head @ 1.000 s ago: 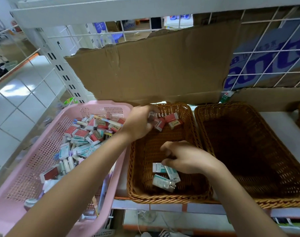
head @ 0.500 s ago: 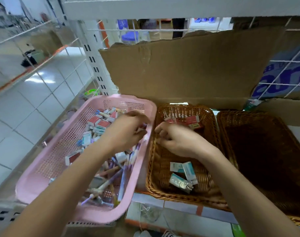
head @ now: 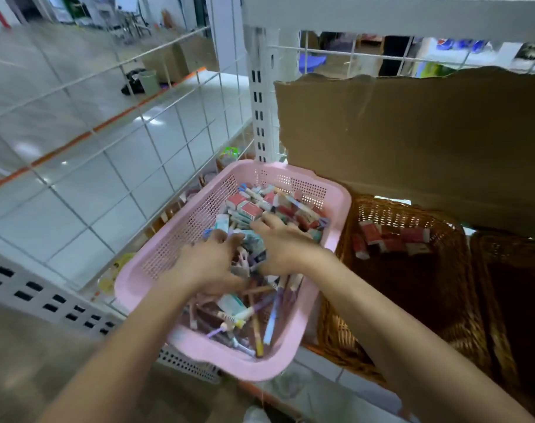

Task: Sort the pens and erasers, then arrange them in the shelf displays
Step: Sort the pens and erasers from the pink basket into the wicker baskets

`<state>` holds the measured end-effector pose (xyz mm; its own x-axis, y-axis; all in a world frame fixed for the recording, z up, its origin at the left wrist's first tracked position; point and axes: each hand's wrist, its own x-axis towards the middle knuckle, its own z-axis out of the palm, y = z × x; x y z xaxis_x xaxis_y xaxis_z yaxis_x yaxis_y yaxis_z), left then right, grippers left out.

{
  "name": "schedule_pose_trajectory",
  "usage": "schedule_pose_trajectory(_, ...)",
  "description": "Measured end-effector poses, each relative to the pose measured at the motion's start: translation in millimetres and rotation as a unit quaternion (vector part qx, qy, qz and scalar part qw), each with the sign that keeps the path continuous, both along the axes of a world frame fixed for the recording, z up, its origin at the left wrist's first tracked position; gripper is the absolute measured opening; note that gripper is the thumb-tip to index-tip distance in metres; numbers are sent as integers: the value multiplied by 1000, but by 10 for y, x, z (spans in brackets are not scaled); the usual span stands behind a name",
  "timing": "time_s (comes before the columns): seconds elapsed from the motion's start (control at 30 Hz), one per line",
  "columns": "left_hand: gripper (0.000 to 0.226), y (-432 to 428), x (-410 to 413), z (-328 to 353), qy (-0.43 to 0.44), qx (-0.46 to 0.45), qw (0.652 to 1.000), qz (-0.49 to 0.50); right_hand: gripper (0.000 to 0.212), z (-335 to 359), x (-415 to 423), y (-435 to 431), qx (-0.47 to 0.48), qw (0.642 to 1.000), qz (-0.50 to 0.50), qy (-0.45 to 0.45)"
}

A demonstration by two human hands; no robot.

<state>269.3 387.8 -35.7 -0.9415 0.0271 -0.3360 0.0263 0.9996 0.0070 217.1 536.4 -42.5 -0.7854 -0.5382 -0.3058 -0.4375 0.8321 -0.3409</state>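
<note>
A pink plastic basket (head: 174, 248) holds a mixed heap: red and teal boxed erasers (head: 249, 209) at its far end, pens (head: 260, 319) at its near end. Both hands are down in the heap's middle. My left hand (head: 208, 264) has its fingers spread and bent into the pile. My right hand (head: 286, 247) reaches in beside it, fingertips on the erasers. What either hand grasps is hidden. To the right, a wicker basket (head: 342, 334) has several red erasers (head: 391, 236) at its far end.
A second wicker basket (head: 504, 300) stands at the far right. A torn cardboard sheet (head: 412, 141) leans against the wire shelf back. A white shelf upright (head: 260, 96) and wire side panel stand left of the pink basket, tiled floor beyond.
My right hand left the wicker basket and joined my left hand in the pink basket. My head turned left, so the wicker baskets slid to the right.
</note>
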Motion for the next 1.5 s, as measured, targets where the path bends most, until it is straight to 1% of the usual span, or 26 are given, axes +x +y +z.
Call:
schedule_pose_trajectory(0.1, 92, -14, -118, -38, -1, 27, 998, 53, 73, -85, -68, -56, -18, 999, -12, 41)
schedule_pose_trajectory(0.23, 84, -9, -325, -13, -16, 0, 999, 36, 62, -155, -115, -29, -58, 996, -7, 60)
schedule_pose_trajectory(0.37, 76, -4, -485, -112, -19, 10, 999, 36, 46, -198, -105, -26, -102, 990, -15, 93)
schedule_pose_trajectory(0.47, 67, -32, -526, -177, 22, 36, 999, 27, 43, -218, -104, -32, -121, 987, -16, 105)
schedule_pose_trajectory(0.53, 56, -57, -514, -187, 65, 76, 995, 22, 41, -204, -109, -25, -155, 980, -34, 119)
schedule_pose_trajectory(0.6, 50, -64, -476, -186, 91, 132, 986, 38, 35, -163, -114, -9, -203, 966, -82, 136)
schedule_pose_trajectory(0.67, 44, -76, -443, -182, 117, 196, 971, 70, 26, -99, -122, 12, -261, 945, -155, 125)
schedule_pose_trajectory(0.73, 40, -99, -425, -147, 147, 271, 948, 82, 18, -27, -136, 38, -344, 907, -234, 62)
schedule_pose_trajectory(0.77, 39, -97, -419, -103, 157, 307, 935, 83, 17, 12, -143, 57, -391, 881, -266, 15)
schedule_pose_trajectory(0.8, 36, -80, -414, -44, 156, 351, 919, 90, 17, 55, -141, 78, -440, 850, -289, -39)
schedule_pose_trajectory(0.83, 32, -36, -398, 35, 143, 412, 894, 106, 18, 102, -124, 96, -489, 813, -299, -100)
schedule_pose_trajectory(0.87, 26, 30, -367, 135, 117, 486, 856, 132, 19, 149, -100, 113, -537, 774, -298, -155)
schedule_pose_trajectory(0.9, 20, 107, -317, 252, 80, 566, 803, 168, 20, 201, -62, 132, -572, 743, -290, -189)
schedule_pose_trajectory(0.93, 16, 181, -268, 361, 36, 641, 737, 209, 19, 246, -19, 147, -595, 725, -282, -202)
schedule_pose_trajectory(0.97, 15, 252, -209, 458, -11, 702, 668, 246, 17, 288, 30, 166, -611, 715, -274, -202)
schedule_pose_trajectory(1.0, 20, 316, -141, 542, -53, 742, 612, 270, 15, 319, 73, 185, -621, 710, -268, -195)
schedule_pose_trajectory(1.03, 29, 381, -69, 600, -82, 764, 576, 280, 14, 361, 121, 215, -626, 712, -259, -182)
schedule_pose_trajectory(1.07, 37, 450, -13, 628, -101, 779, 552, 280, 13, 387, 158, 248, -620, 730, -242, -154)
schedule_pose_trajectory(1.13, 45, 599, 73, 654, -126, 802, 514, 277, 16, 436, 222, 336, -568, 799, -189, -56)
schedule_pose_trajectory(1.2, 42, 760, 112, 639, -128, 826, 464, 293, 31, 452, 274, 436, -486, 859, -153, 45)
schedule_pose_trajectory(1.27, 36, 901, 120, 601, -116, 837, 423, 328, 53, 465, 318, 546, -417, 891, -143, 106)
schedule_pose_trajectory(1.33, 37, 1027, 123, 543, -114, 844, 390, 351, 65, 477, 363, 653, -406, 894, -144, 122)
schedule_pose_trajectory(1.37, 36, 1085, 125, 520, -117, 846, 372, 363, 66, 474, 382, 702, -415, 887, -155, 131)
schedule_pose_trajectory(1.4, 35, 1140, 117, 490, -120, 848, 353, 377, 62, 465, 391, 746, -427, 875, -175, 145)
schedule_pose_trajectory(1.47, 33, 1240, 105, 447, -132, 853, 310, 398, 46, 436, 396, 829, -453, 844, -224, 182)
schedule_pose_trajectory(1.5, 30, 1291, 107, 437, -139, 856, 297, 400, 40, 426, 399, 872, -465, 825, -253, 199)
